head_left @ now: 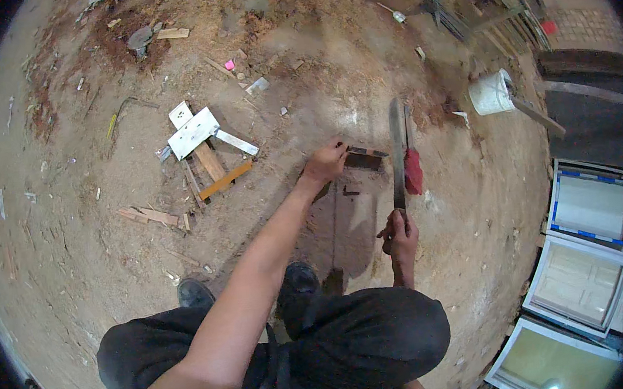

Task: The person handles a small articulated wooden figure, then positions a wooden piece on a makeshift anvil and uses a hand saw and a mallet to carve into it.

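Note:
I am crouching, knees bent, over a dirt floor. My right hand (402,235) is wrapped round the handle of a machete (397,150), its long blade pointing away from me. My left hand (327,162) grips the left end of a short dark block (366,158), which looks like wood and lies across, left of the blade. A gap shows between block and blade. Just right of the blade is a red object (413,172), perhaps cloth, with a thin dark line running up from it. Below the block lies a small dark angled piece (350,190).
Left of my hands lies a white board (193,133) among wood strips, including an orange-brown one (226,180). Wood scraps (152,215) lie nearer. A white bucket (490,93) stands far right, with framed panels (578,275) along the right edge and stacked planks (495,0) behind.

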Action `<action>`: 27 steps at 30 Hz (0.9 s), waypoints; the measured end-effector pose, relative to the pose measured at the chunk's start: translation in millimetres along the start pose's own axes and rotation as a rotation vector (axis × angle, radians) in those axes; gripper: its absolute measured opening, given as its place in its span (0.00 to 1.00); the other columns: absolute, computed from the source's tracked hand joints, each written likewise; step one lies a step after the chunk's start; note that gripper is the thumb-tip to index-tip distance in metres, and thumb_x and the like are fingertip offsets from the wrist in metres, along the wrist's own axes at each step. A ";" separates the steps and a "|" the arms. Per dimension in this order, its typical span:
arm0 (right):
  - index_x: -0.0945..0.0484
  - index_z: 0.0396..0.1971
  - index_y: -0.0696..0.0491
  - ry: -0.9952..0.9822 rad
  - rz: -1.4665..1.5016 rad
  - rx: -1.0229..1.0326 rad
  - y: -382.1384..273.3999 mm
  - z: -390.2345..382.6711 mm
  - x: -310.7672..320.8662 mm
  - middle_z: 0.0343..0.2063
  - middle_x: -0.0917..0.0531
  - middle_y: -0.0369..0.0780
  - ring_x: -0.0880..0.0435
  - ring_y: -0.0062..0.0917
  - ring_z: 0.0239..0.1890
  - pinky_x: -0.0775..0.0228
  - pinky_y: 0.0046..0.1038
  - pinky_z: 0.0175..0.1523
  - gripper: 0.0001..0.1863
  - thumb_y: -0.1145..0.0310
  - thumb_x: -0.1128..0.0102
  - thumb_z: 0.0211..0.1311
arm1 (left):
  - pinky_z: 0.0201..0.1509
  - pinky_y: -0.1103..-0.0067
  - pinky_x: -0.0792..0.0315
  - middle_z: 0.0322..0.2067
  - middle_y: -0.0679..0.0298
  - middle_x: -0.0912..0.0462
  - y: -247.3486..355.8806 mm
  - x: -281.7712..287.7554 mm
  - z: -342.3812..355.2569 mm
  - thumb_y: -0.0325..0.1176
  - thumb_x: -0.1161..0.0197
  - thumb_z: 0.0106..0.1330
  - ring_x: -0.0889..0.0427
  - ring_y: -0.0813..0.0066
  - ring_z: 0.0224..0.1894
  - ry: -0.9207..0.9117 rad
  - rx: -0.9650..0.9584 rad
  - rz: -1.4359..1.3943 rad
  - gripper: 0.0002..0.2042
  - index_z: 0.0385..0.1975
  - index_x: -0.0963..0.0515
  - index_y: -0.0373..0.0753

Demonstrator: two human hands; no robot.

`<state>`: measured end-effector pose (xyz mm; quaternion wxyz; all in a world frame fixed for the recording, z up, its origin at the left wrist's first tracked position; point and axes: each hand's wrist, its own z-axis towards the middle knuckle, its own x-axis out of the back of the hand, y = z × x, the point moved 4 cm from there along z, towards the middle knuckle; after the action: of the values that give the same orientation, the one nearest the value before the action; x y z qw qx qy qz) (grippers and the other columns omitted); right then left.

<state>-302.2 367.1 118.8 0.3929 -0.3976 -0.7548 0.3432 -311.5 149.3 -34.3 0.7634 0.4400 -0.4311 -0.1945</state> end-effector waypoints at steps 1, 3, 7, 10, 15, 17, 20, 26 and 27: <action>0.28 0.33 0.55 0.019 -0.052 0.042 0.8 -0.1 0.6 0.17 0.29 0.33 0.29 0.17 0.14 0.38 0.21 0.17 0.15 0.56 0.48 0.66 | 0.39 0.66 0.25 0.37 0.55 0.22 3.8 2.5 0.7 0.31 0.38 0.55 0.21 0.54 0.37 0.065 -0.039 -0.023 0.12 0.39 0.22 0.39; 0.28 0.33 0.56 0.067 -0.164 0.128 6.2 -0.8 -0.1 0.16 0.29 0.33 0.30 0.17 0.14 0.38 0.21 0.18 0.16 0.56 0.48 0.65 | 0.40 0.67 0.25 0.38 0.55 0.23 12.4 4.9 2.6 0.28 0.39 0.55 0.22 0.54 0.39 0.198 -0.120 -0.081 0.12 0.39 0.23 0.38; 0.27 0.30 0.56 0.115 -0.184 0.129 45.4 -0.6 -0.6 0.14 0.29 0.33 0.31 0.17 0.14 0.39 0.23 0.18 0.14 0.60 0.49 0.67 | 0.46 0.69 0.25 0.44 0.56 0.21 8.5 8.9 2.1 0.28 0.35 0.53 0.21 0.54 0.43 0.139 -0.119 -0.105 0.16 0.43 0.22 0.40; 0.26 0.29 0.56 0.068 -0.352 0.166 64.3 1.3 5.3 0.15 0.28 0.34 0.31 0.17 0.14 0.39 0.23 0.18 0.13 0.62 0.50 0.67 | 0.49 0.69 0.26 0.45 0.56 0.22 15.3 11.6 5.2 0.28 0.36 0.55 0.21 0.55 0.45 0.119 -0.152 -0.140 0.15 0.44 0.22 0.40; 0.26 0.28 0.57 0.109 -0.287 0.184 52.8 -9.7 -6.4 0.15 0.27 0.35 0.30 0.17 0.15 0.40 0.23 0.20 0.13 0.62 0.49 0.66 | 0.50 0.70 0.27 0.48 0.56 0.24 2.2 7.2 12.7 0.29 0.38 0.57 0.23 0.57 0.48 -0.013 -0.196 -0.179 0.17 0.47 0.24 0.40; 0.26 0.28 0.57 0.127 -0.283 0.149 54.5 -9.1 -2.5 0.15 0.27 0.35 0.30 0.17 0.15 0.40 0.23 0.21 0.13 0.62 0.49 0.66 | 0.50 0.70 0.27 0.48 0.56 0.25 4.4 4.5 17.7 0.29 0.38 0.57 0.23 0.57 0.48 -0.087 -0.206 -0.219 0.17 0.48 0.25 0.41; 0.26 0.29 0.58 0.152 -0.289 0.148 68.2 -2.1 -3.1 0.15 0.27 0.34 0.30 0.17 0.16 0.40 0.23 0.22 0.14 0.61 0.49 0.66 | 0.48 0.68 0.27 0.44 0.54 0.25 -2.3 6.2 20.8 0.27 0.39 0.56 0.24 0.54 0.46 -0.177 -0.176 -0.196 0.15 0.45 0.25 0.38; 0.26 0.29 0.57 0.131 -0.361 0.162 66.3 -0.7 5.7 0.14 0.29 0.33 0.32 0.17 0.15 0.41 0.22 0.22 0.15 0.59 0.49 0.66 | 0.44 0.67 0.25 0.42 0.54 0.24 0.5 4.0 26.9 0.32 0.39 0.60 0.22 0.55 0.43 -0.119 -0.183 -0.140 0.11 0.41 0.22 0.39; 0.26 0.28 0.57 0.128 -0.409 0.203 62.7 0.9 6.9 0.14 0.29 0.33 0.32 0.17 0.15 0.41 0.22 0.22 0.15 0.59 0.49 0.66 | 0.43 0.66 0.25 0.41 0.54 0.24 -1.9 4.5 26.8 0.33 0.39 0.60 0.22 0.55 0.42 -0.128 -0.151 -0.138 0.10 0.40 0.22 0.39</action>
<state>-284.7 401.0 68.5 0.5393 -0.2156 -0.7549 0.3046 -331.1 131.7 -27.2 0.7503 0.3964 -0.4317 -0.3059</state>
